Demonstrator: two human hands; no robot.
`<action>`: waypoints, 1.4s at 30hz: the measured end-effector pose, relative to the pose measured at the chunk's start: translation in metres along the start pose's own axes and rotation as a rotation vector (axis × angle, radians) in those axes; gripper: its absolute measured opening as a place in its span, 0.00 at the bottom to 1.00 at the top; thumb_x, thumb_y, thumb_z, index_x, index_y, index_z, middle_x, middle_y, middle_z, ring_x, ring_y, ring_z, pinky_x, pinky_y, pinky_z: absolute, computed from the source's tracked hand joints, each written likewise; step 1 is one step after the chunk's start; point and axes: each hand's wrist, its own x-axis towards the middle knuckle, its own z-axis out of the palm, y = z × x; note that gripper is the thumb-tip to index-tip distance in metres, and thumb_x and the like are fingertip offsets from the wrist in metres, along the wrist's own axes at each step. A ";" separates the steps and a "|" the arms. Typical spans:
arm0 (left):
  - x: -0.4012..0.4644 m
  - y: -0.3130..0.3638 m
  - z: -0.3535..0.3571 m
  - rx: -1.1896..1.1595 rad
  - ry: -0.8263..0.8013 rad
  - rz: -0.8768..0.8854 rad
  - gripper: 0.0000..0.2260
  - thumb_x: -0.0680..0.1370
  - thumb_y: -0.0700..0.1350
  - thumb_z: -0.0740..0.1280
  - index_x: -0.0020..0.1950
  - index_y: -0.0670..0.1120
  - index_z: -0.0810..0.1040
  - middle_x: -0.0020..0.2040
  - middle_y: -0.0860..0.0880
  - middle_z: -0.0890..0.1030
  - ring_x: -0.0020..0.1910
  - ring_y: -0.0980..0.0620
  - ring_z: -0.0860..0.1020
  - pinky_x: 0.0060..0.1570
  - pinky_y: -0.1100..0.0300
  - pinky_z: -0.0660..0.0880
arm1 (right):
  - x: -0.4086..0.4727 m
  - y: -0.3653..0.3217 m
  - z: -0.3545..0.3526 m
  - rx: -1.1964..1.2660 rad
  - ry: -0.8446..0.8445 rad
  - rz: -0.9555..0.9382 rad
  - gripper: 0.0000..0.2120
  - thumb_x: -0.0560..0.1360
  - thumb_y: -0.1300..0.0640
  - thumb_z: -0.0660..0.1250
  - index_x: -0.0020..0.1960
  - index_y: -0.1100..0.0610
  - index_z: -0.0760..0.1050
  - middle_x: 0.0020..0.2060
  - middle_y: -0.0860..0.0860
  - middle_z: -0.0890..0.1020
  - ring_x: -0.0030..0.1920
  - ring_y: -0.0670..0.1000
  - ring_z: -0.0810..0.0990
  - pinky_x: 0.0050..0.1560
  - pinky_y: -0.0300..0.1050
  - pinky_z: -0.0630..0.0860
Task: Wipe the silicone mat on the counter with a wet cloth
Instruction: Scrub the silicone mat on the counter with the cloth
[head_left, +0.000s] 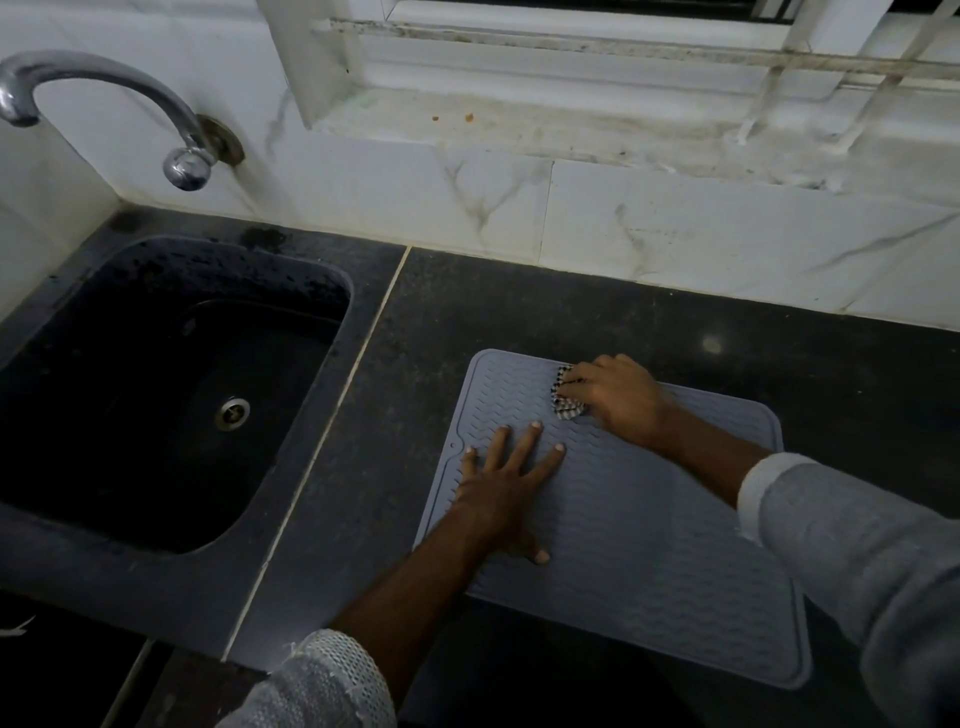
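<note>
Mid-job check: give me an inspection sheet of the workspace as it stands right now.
Surface: dark stone counter, lit dimly.
Job's things: grey silicone mat flat on the counter; checked cloth bunched near the mat's far edge.
Clutter: nothing seen.
Hands: left hand spread flat on the mat; right hand closed on the cloth, pressing it to the mat.
Cables: nothing seen.
Surroundings: dark sink to the left with metal tap above; stained window sill behind.

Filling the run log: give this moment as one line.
left hand flat on silicone mat | right hand presses cloth at mat's far edge | sink left
</note>
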 end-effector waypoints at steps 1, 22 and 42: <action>0.000 0.000 0.000 0.001 0.001 -0.001 0.58 0.64 0.61 0.76 0.74 0.62 0.31 0.74 0.52 0.26 0.72 0.40 0.29 0.66 0.31 0.37 | 0.003 -0.001 -0.003 0.009 -0.001 0.017 0.20 0.75 0.55 0.63 0.66 0.51 0.70 0.65 0.51 0.73 0.60 0.54 0.71 0.59 0.49 0.66; -0.004 0.001 -0.003 0.002 0.009 0.004 0.57 0.64 0.61 0.75 0.74 0.61 0.31 0.74 0.51 0.26 0.72 0.40 0.28 0.66 0.32 0.36 | 0.033 -0.015 -0.018 0.068 0.086 -0.052 0.20 0.76 0.54 0.61 0.68 0.50 0.69 0.69 0.50 0.70 0.63 0.55 0.69 0.61 0.51 0.65; -0.009 0.005 -0.011 -0.002 -0.016 -0.002 0.56 0.66 0.62 0.74 0.75 0.60 0.32 0.74 0.51 0.26 0.72 0.40 0.28 0.67 0.32 0.35 | 0.079 -0.056 -0.034 0.066 0.090 -0.083 0.23 0.75 0.60 0.64 0.69 0.52 0.68 0.70 0.52 0.68 0.63 0.58 0.68 0.61 0.53 0.66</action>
